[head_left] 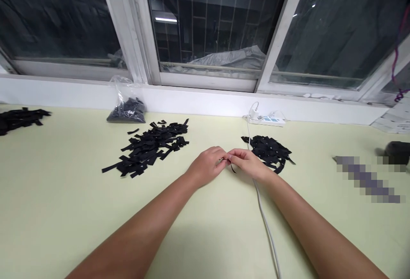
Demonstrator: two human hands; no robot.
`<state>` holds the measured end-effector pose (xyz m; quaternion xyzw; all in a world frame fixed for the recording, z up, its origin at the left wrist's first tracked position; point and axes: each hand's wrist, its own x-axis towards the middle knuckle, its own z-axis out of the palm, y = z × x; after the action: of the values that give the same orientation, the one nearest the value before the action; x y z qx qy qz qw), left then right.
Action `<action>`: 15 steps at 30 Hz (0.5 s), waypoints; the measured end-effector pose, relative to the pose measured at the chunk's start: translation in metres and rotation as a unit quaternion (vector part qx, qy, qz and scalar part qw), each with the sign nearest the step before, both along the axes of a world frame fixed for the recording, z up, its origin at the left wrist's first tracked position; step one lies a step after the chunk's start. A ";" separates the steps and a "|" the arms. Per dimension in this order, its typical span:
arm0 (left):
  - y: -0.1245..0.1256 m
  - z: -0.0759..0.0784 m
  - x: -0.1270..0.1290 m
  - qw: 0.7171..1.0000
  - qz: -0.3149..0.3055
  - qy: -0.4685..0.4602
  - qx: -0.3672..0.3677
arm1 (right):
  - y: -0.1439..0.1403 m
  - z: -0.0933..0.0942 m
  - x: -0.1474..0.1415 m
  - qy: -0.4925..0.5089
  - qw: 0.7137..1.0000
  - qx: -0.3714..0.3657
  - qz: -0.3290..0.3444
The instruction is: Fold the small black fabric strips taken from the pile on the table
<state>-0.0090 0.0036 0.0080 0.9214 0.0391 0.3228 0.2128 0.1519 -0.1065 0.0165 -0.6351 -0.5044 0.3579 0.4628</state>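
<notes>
Pinched between the fingertips of two hands, one black strip (pixel 233 168), held just above the table near the middle, with a short curved end hanging below the fingers. Left hand (pixel 209 165): thumb and fingertips pressed together on the strip. Right hand (pixel 248 163): thumb and forefinger closed on it too, fingertips touching those opposite. Mostly covered by fingers, so cannot tell how much lies in each grip.

Around the hands, three loose piles of similar black strips, too heaped to count singly. Just beyond the right hand, one small pile (pixel 270 148); off to the left, one larger, spread-out pile (pixel 153 142), with one stray strip (pixel 133 131) lying just apart; at the far left edge, one more pile (pixel 21 118), partly out of view.

Behind the larger pile, one clear plastic bag (pixel 127 106) with black pieces in its lower part. Near the wall, one white power strip (pixel 267 121) with one white plug (pixel 254 113); one pale cable (pixel 265 219) running across the pile's left edge, beneath the right hand and down the table (pixel 80 219).

Farther right, one long pixelated thing (pixel 368 180) and one dark object (pixel 397 153). Beyond, three large window panes (pixel 208 18) in white frames, plus part of a fourth, with one purple cord (pixel 396 63) hanging at right.
</notes>
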 end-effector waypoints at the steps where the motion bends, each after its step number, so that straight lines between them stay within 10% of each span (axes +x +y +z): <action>1: 0.000 0.000 0.000 1.000 0.002 0.002 0.003 | 0.000 0.000 0.000 0.001 1.000 0.000 0.002; 15: -0.001 0.000 0.002 1.000 -0.010 0.000 0.019 | -0.003 0.001 0.005 0.004 1.000 -0.008 0.022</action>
<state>-0.0074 0.0022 0.0084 0.9255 0.0239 0.3214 0.1990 0.1566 -0.1097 0.0177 -0.6260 -0.5134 0.3745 0.4519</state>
